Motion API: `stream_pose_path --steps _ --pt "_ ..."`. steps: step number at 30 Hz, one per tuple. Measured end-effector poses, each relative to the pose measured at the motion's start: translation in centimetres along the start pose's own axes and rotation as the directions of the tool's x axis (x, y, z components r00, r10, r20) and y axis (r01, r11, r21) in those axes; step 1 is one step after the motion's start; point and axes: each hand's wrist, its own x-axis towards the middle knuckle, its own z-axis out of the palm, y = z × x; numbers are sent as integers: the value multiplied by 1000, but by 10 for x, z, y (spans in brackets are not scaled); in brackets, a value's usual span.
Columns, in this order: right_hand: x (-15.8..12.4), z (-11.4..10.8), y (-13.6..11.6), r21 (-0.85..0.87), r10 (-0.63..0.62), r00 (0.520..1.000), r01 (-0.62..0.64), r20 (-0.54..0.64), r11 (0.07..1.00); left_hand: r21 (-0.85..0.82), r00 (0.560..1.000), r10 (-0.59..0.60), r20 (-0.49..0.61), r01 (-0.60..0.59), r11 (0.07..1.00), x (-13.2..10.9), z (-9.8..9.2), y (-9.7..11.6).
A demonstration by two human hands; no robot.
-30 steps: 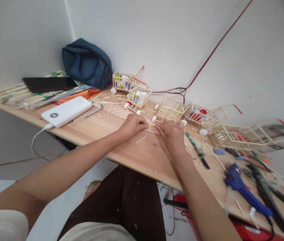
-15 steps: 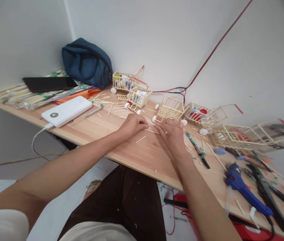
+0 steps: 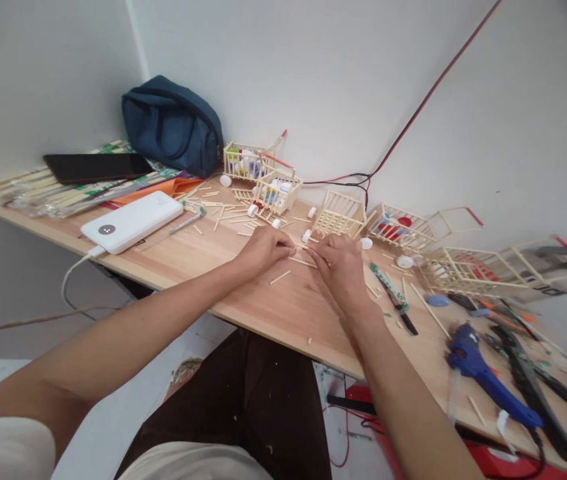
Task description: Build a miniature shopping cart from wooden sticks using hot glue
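Note:
Both my hands rest on the wooden table (image 3: 273,307) near its middle. My left hand (image 3: 266,248) is curled, its fingertips pinched together on a thin wooden stick (image 3: 303,249). My right hand (image 3: 339,263) faces it, fingers bent and pinched on the same stick or one beside it; I cannot tell which. A loose stick (image 3: 280,277) lies just in front of my left hand. An unfinished stick cart (image 3: 339,216) with white wheels stands right behind my fingers.
More stick carts (image 3: 251,162) (image 3: 278,191) (image 3: 403,228) (image 3: 468,270) line the wall. A white power bank (image 3: 132,221), black phone (image 3: 96,167) and blue bag (image 3: 173,125) sit left. A knife (image 3: 393,298), blue glue gun (image 3: 488,380) and black cutters (image 3: 533,393) lie right. Red and black wires (image 3: 353,180) run behind.
My hands have barely moved; the right hand has edged slightly away from me toward the cart. The view has shifted a little.

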Motion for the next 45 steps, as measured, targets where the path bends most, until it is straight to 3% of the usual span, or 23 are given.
stream_pose_path --steps 32,39,45 --pt "1 0 1 -66 -93 994 89 -53 994 -16 1000 -29 0 29 999 -1 0 0" --pt "2 1 1 -82 -120 991 114 -61 990 20 996 -84 4 83 996 -1 -1 2" --pt "1 1 1 -81 -115 992 111 -54 991 8 999 -46 5 46 999 0 0 -1"
